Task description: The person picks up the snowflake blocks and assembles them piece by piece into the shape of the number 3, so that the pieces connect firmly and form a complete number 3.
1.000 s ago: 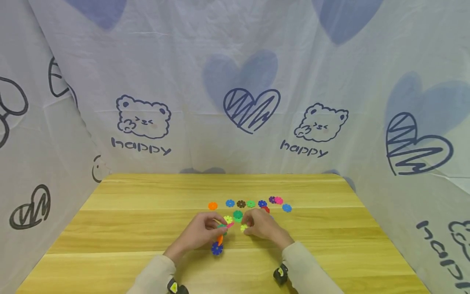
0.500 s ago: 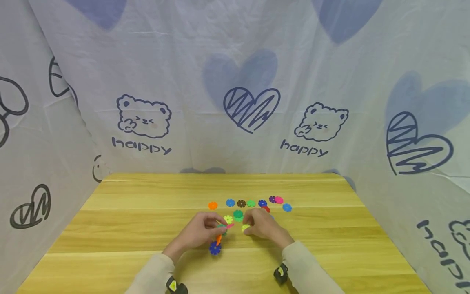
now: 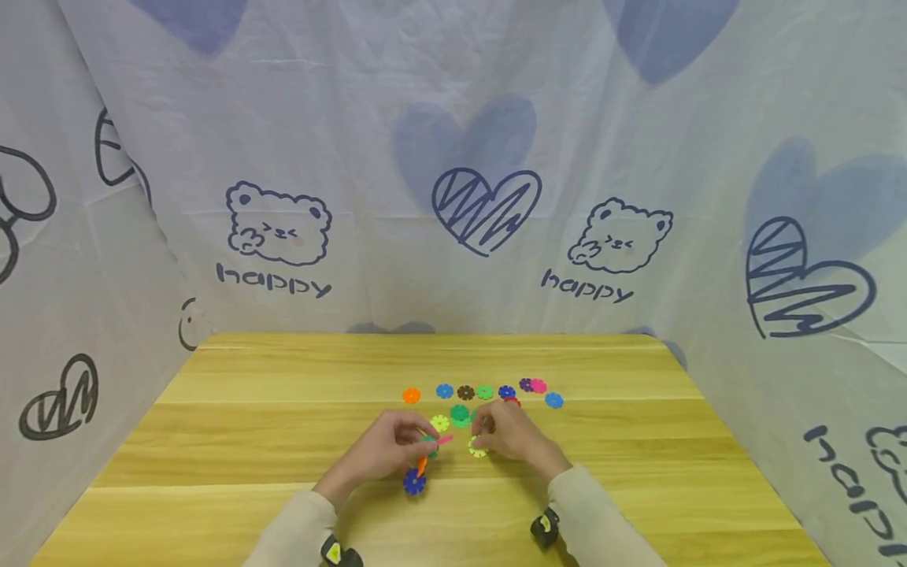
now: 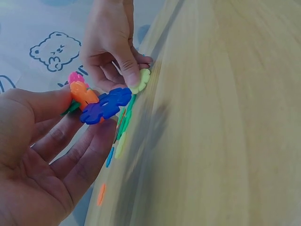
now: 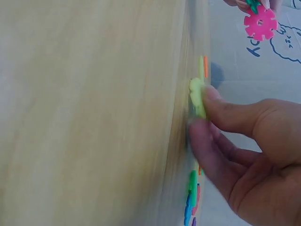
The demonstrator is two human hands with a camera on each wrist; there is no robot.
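Note:
My left hand (image 3: 383, 447) pinches a small cluster of interlocking notched plastic discs between thumb and fingers. In it are a blue disc (image 3: 414, 482) hanging lowest, an orange disc (image 4: 83, 94), a green one partly covered by the fingers, and a pink disc (image 5: 260, 22) sticking out to the right. A pale yellow notched disc (image 3: 478, 450) is pinched between the thumb and fingers of my right hand (image 3: 512, 431), low over the table. The two hands are a short gap apart, with the right one seen behind the cluster in the left wrist view.
Several loose discs lie flat on the wooden table (image 3: 283, 472) beyond the hands. A yellow disc (image 3: 440, 424) and a green disc (image 3: 460, 412) are closest, with an orange disc (image 3: 411, 396) at the far left and a light blue disc (image 3: 554, 400) at the right. Printed cloth (image 3: 383, 260) surrounds the table.
The yellow disc in my right hand has shifted slightly right and nearer, and shows more of its face. The left hand stays almost in place, its cluster swinging slightly left at the blue end.

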